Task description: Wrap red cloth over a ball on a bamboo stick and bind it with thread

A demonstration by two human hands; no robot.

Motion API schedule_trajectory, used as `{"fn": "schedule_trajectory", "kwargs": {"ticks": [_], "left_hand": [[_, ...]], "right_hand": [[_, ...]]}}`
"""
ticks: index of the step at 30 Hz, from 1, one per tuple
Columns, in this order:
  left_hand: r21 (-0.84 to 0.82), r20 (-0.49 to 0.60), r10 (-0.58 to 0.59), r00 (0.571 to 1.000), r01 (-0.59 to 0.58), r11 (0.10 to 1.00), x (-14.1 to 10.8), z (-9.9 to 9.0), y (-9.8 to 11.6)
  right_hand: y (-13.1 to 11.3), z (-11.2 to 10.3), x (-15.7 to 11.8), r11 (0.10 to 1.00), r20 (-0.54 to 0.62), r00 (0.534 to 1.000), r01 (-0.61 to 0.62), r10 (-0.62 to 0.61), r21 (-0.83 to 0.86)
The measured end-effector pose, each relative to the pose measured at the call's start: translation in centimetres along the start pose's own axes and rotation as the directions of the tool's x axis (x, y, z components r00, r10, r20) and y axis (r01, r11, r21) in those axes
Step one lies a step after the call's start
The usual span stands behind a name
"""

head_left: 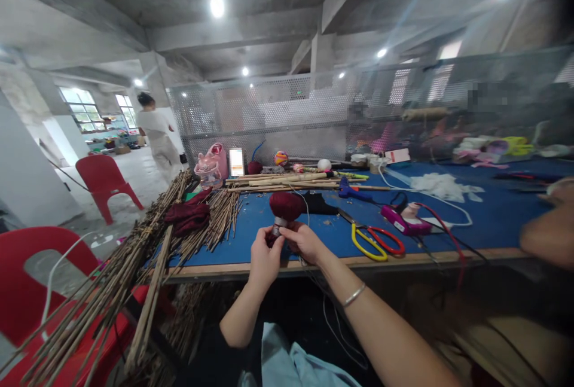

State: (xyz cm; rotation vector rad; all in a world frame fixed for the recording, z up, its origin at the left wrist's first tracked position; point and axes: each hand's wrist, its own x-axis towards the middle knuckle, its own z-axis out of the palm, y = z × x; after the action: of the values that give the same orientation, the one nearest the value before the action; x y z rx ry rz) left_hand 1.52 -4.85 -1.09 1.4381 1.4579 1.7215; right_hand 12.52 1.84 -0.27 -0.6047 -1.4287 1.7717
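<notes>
Near the table's front edge, my two hands hold a dark red, cloth-covered ball [286,206] with a pale grey wrapped neck below it. My left hand [263,255] pinches the lower neck from the left. From the other side, the fingers and thumb of my right hand [307,242] close on the same neck. A thin pale cord runs by the ball and hangs below the table. Scissors [371,241] with one yellow and one red handle lie to the right, beside a piece of black cloth [319,203]. The neck's lower end is hidden by my fingers.
Thin brown sticks [224,210] and dark red cloth [188,218] lie at left, some sticks overhanging a red chair [40,249]. A blue glue gun [354,189], purple power strip [406,221] and cables lie right. Another person's arm [549,234] is at far right; someone stands behind left [156,133].
</notes>
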Motion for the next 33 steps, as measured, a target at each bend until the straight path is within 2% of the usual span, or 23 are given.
{"fn": "schedule_trajectory", "kwargs": {"ticks": [4, 10, 20, 27, 33], "left_hand": [[-0.027, -0.020, -0.018, 1.000, 0.018, 0.999, 0.4, -0.2, -0.2], [-0.050, 0.006, -0.046, 0.999, 0.047, 0.998, 0.5, -0.1, -0.3], [-0.077, 0.032, -0.061, 0.998, 0.063, 0.995, 0.7, 0.0, -0.9], [0.005, 0.051, -0.042, 0.998, 0.041, 0.999, 0.4, -0.1, -0.1], [-0.021, 0.031, -0.053, 0.998, 0.054, 0.998, 0.4, -0.1, -0.1]], "right_hand": [[0.0, 0.2, 0.0, 0.997, -0.084, 0.995, 0.046, -0.050, -0.058], [0.2, 0.1, -0.4, 0.992, -0.180, 0.979, 0.081, -0.098, -0.101], [0.4, -0.5, -0.8, 0.990, -0.148, 0.979, 0.130, -0.137, -0.059], [0.2, -0.4, -1.0, 0.992, -0.146, 0.982, 0.126, -0.124, 0.008], [0.2, -0.2, -0.9, 0.997, -0.068, 0.995, 0.073, -0.075, -0.025]]}}
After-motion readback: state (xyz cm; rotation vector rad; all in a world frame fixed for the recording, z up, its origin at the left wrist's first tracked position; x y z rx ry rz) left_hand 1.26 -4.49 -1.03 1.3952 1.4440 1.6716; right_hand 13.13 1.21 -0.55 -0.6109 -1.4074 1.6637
